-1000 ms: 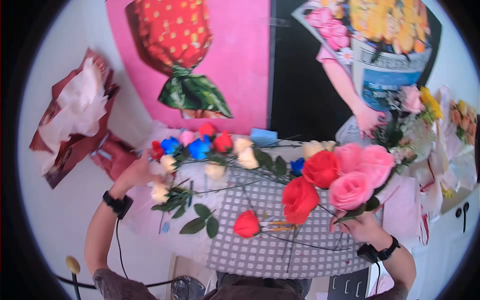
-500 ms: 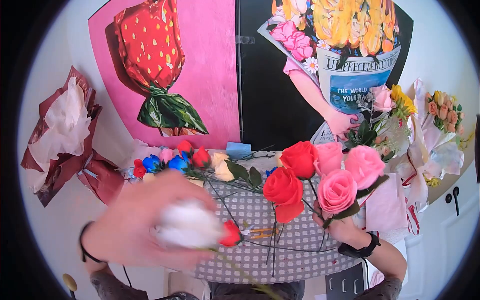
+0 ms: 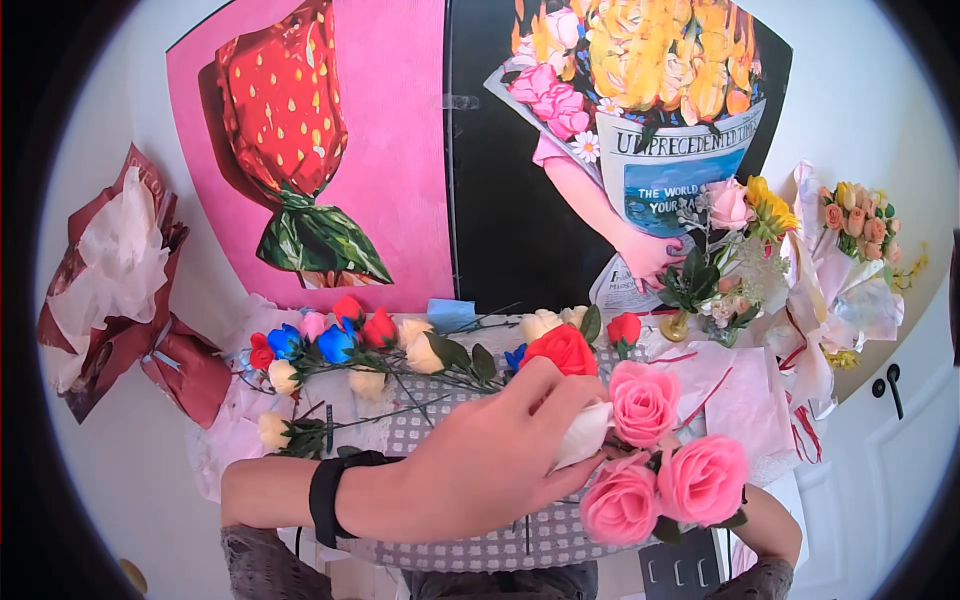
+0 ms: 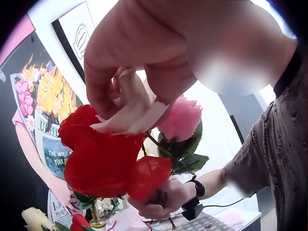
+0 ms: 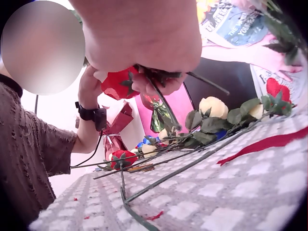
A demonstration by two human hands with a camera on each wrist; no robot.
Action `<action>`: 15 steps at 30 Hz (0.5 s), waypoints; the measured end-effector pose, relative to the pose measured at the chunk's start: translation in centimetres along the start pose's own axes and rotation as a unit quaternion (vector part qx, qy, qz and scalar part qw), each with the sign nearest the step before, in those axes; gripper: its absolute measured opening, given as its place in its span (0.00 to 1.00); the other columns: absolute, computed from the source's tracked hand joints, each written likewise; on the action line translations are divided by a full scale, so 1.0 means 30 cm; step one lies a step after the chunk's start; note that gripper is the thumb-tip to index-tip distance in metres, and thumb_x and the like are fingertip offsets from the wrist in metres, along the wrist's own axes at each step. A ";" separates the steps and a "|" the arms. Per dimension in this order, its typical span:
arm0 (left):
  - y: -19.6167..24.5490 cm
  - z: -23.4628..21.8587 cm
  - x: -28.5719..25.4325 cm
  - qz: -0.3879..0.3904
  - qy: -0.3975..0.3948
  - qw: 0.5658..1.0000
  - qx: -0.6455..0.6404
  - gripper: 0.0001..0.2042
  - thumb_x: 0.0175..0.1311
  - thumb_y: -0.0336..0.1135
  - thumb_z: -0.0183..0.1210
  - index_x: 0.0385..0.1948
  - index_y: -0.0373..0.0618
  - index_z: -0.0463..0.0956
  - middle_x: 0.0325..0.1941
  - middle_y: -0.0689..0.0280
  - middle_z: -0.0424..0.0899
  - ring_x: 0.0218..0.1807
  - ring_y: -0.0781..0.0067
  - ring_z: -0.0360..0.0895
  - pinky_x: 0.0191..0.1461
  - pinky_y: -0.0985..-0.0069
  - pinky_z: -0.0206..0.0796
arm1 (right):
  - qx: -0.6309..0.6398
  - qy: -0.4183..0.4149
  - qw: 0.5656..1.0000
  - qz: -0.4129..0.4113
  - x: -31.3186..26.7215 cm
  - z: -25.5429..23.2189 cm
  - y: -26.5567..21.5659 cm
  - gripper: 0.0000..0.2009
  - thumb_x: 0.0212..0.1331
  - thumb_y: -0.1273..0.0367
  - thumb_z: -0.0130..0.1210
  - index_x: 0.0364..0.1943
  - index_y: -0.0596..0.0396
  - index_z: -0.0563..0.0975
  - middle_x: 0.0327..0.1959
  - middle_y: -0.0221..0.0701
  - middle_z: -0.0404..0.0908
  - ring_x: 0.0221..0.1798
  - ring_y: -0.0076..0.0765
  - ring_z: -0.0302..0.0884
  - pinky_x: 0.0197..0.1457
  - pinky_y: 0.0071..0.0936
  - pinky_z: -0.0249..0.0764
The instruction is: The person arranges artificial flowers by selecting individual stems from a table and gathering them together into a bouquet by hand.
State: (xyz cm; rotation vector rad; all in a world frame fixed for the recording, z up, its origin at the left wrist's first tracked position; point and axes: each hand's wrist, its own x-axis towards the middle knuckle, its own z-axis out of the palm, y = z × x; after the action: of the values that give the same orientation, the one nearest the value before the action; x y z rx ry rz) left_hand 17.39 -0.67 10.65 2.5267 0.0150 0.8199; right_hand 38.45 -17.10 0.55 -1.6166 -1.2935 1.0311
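Between the fingers and thumb of the left hand (image 3: 490,455) is a white rose (image 3: 583,438), beside the pink roses (image 3: 645,403) and a red rose (image 3: 560,352). The left wrist view shows this hand (image 4: 144,53) above, pinching the white bloom (image 4: 132,113) against the red roses (image 4: 103,163). Below the blooms, the right hand (image 4: 163,199) grips the bunch. In the right wrist view the right hand (image 5: 144,36) has its fingers curled round several green stems (image 5: 163,103); in the head view the roses hide it.
Red, blue, pink and cream roses (image 3: 337,343) lie along the left and back of the table. A loose red rose (image 5: 122,159) and long stems rest on the checked cloth (image 5: 187,211). Wrapped bouquets (image 3: 858,310) stand at the right; a maroon wrapped one (image 3: 125,290) is far left.
The left hand has come from the flowers at the left, carrying a white rose, over to the bunch in the right hand. The pink roses now sit lower and nearer the person.
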 end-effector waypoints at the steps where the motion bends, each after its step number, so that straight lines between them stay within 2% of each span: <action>1: 0.002 0.007 0.000 0.010 0.008 1.000 0.006 0.24 0.48 0.39 0.71 0.47 0.48 0.72 0.37 0.64 0.73 0.29 0.66 0.78 0.27 0.73 0.73 | -0.049 -0.005 0.999 0.000 0.003 -0.008 0.000 0.42 0.54 0.59 0.64 0.68 0.55 0.51 0.48 0.41 0.78 0.47 0.42 0.79 0.50 0.34 0.75; 4: 0.010 0.005 0.001 0.039 0.037 0.996 0.069 0.25 0.46 0.38 0.71 0.47 0.49 0.72 0.36 0.65 0.72 0.28 0.68 0.78 0.24 0.74 0.72 | -0.194 -0.025 0.981 0.003 0.009 -0.020 0.002 0.42 0.54 0.59 0.63 0.68 0.56 0.51 0.44 0.42 0.80 0.41 0.44 0.82 0.44 0.36 0.78; 5: 0.016 0.002 0.000 0.039 0.036 0.996 0.067 0.25 0.46 0.38 0.71 0.47 0.49 0.72 0.36 0.65 0.72 0.28 0.68 0.78 0.24 0.74 0.72 | -0.194 -0.025 0.981 0.005 0.007 -0.019 0.006 0.42 0.54 0.59 0.63 0.68 0.56 0.51 0.44 0.42 0.80 0.41 0.44 0.82 0.44 0.36 0.78; 7: 0.027 -0.003 -0.002 0.055 0.078 0.989 0.112 0.25 0.46 0.37 0.72 0.48 0.49 0.73 0.34 0.65 0.71 0.27 0.70 0.77 0.23 0.74 0.72 | -0.274 0.042 0.961 -0.020 0.004 -0.009 0.012 0.43 0.52 0.61 0.64 0.68 0.56 0.50 0.39 0.43 0.80 0.32 0.49 0.82 0.34 0.41 0.77; 8: 0.025 0.003 -0.004 0.056 0.076 0.989 0.110 0.25 0.46 0.37 0.72 0.48 0.49 0.73 0.34 0.65 0.71 0.27 0.70 0.77 0.23 0.74 0.72 | -0.265 0.082 0.960 -0.046 0.010 0.004 0.002 0.35 0.55 0.62 0.61 0.65 0.56 0.57 0.35 0.39 0.79 0.32 0.45 0.80 0.37 0.36 0.76; 11: 0.021 0.028 -0.008 0.073 0.093 0.988 0.095 0.25 0.45 0.37 0.72 0.47 0.47 0.73 0.34 0.65 0.70 0.28 0.71 0.76 0.22 0.76 0.70 | -0.255 0.076 0.962 -0.058 0.011 0.014 0.001 0.31 0.57 0.63 0.59 0.62 0.56 0.60 0.36 0.38 0.79 0.33 0.43 0.79 0.39 0.35 0.75; 15: 0.027 0.035 0.001 0.018 0.049 0.997 0.061 0.24 0.47 0.38 0.71 0.46 0.43 0.72 0.34 0.63 0.70 0.30 0.70 0.75 0.27 0.77 0.70 | -0.235 0.064 0.966 -0.086 0.018 0.021 0.015 0.22 0.61 0.64 0.56 0.57 0.57 0.65 0.37 0.35 0.77 0.35 0.39 0.76 0.41 0.31 0.74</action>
State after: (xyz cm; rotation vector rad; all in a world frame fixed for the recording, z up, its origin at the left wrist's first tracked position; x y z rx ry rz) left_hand 17.88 -1.85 10.29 2.6044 0.0530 0.9850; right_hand 38.08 -16.56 -0.13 -1.8386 -1.6398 0.5244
